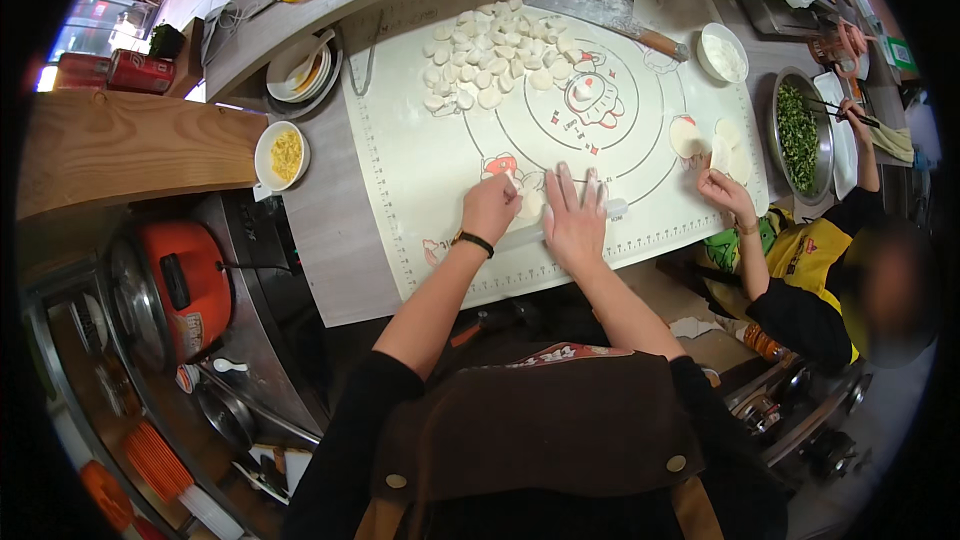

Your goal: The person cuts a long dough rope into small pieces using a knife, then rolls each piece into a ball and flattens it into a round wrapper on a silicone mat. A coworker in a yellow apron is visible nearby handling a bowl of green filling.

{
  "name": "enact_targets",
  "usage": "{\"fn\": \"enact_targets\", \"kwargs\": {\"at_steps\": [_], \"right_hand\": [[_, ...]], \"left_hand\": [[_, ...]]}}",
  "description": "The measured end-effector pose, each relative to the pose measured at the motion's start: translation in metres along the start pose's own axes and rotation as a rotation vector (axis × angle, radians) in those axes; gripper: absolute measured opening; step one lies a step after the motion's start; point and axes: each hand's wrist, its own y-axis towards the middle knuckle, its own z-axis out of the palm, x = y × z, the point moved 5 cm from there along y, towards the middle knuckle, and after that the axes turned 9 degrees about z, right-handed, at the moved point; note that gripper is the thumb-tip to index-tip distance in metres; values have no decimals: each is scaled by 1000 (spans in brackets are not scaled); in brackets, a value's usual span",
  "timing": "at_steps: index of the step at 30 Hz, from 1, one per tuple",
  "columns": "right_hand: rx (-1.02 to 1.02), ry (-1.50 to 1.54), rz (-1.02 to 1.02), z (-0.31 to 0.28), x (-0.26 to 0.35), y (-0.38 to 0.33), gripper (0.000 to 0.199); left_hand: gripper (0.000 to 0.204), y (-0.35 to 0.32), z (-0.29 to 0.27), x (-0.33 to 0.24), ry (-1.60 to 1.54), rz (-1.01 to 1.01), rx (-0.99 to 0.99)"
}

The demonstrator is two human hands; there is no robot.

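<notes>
Over the printed pastry mat (pixel 420 200), my left hand (pixel 491 207) is closed, its fingertips pinching the edge of a flattened dough round (pixel 531 205). Beside it, my right hand (pixel 577 223) lies flat with fingers stretched out across a pale rolling pin (pixel 617 208), the pin's end showing past the hand. The palm covers the pin's middle. Many small floured dough pieces (pixel 495 52) are heaped at the far side of the mat. Rolled wrappers (pixel 733 152) lie at its right, near a co-worker's hand.
A cleaver (pixel 590 8) lies at the mat's far edge, by a bowl of flour (pixel 722 52). On the right, a co-worker holds a wrapper and chopsticks (pixel 840 113) over a metal bowl of chopped greens (pixel 800 140). To the left stands a bowl of yellow food (pixel 284 157).
</notes>
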Motion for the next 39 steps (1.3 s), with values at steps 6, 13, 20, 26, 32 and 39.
{"fn": "enact_targets", "kwargs": {"at_steps": [6,13,20,26,32,39], "right_hand": [[-56,214,-54,5,21,77,62],[8,-31,9,0,10,4,60],[-120,286,-108,5,28,69,62],[24,-47,46,-1,15,0,57],[-103,219,-68,6,35,77,63],[65,-53,53,-4,25,1,60]], "left_hand": [[13,29,-12,-22,131,127,5],[17,-5,-7,12,-102,-126,-39],[15,21,-11,-11,235,61,-11],[17,-22,-7,3,-95,-69,-186],[15,32,-15,-1,205,88,35],[19,-20,-13,15,-129,-83,-187]]}}
